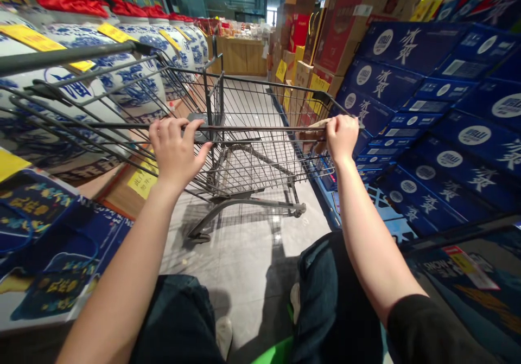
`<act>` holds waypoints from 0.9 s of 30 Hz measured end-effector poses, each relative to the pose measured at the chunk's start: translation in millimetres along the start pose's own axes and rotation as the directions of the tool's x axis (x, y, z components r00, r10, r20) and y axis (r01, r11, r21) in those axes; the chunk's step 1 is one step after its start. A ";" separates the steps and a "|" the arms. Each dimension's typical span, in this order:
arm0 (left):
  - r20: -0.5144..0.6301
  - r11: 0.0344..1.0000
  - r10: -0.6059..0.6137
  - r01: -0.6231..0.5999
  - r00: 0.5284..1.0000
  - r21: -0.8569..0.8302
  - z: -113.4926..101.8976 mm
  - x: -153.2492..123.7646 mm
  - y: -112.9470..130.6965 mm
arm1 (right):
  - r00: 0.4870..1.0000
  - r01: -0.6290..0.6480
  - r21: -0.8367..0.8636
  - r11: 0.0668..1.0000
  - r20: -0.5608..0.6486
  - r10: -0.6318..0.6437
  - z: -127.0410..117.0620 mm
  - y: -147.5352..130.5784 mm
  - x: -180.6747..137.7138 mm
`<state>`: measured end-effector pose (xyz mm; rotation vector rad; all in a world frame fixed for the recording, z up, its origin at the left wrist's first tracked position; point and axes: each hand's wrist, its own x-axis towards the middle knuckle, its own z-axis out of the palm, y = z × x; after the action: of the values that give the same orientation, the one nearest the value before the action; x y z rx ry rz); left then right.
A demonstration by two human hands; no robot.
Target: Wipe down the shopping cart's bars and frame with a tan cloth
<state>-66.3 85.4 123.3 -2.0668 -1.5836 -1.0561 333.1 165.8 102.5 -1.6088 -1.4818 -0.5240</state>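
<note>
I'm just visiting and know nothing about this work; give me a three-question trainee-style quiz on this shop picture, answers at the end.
1. What are the left hand and right hand both touching?
2. True or false: the tall stack of blue boxes stands on the right hand's side.
3. The cloth atop the blue-and-white jars is: a) green, b) red, c) purple.

Key: 1. A rail of the shopping cart. 2. True. 3. b.

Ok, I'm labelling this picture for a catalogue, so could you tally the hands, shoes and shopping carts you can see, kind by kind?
Hands: 2, left hand and right hand
Shoes: 2, left shoe and right shoe
Shopping cart: 1
Total: 5
</note>
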 end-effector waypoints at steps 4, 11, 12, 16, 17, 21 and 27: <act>0.008 0.999 -0.031 0.031 0.999 -0.020 -0.4 0.3 1.6 | 0.985 -0.144 -0.009 0.989 -0.098 0.143 -0.1 28.2 2.8; 0.026 0.999 -0.026 0.025 0.999 0.045 2.2 -1.4 -5.4 | 0.993 0.114 0.019 0.993 0.021 -0.114 -7.1 -25.5 -20.4; 0.024 0.998 -0.021 0.020 0.999 0.064 2.2 -1.9 -6.5 | 0.989 0.143 0.026 0.989 0.043 -0.144 -9.4 -33.6 -22.9; 0.011 0.998 -0.027 0.027 1.000 0.048 0.2 -2.9 -7.4 | 0.969 0.222 0.036 0.974 0.103 -0.225 -18.9 -34.9 -22.0; 0.008 0.999 -0.039 0.039 0.999 0.018 -0.5 -2.7 -6.6 | 0.977 0.186 0.023 0.982 0.098 -0.187 -20.7 -26.8 -19.3; 0.013 0.994 -0.081 0.082 0.997 -0.070 -1.1 -1.5 -1.7 | 0.996 -0.088 -0.020 0.996 0.028 0.088 -22.5 10.3 -9.4; -0.038 0.999 -0.040 0.040 0.999 0.014 4.1 -1.4 1.2 | 0.994 0.090 0.045 0.995 0.053 -0.093 -16.3 -40.4 -31.4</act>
<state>-63.9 86.7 119.7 -2.0018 -1.6159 -1.0866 292.3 131.1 99.1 -1.5384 -1.6032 -0.4995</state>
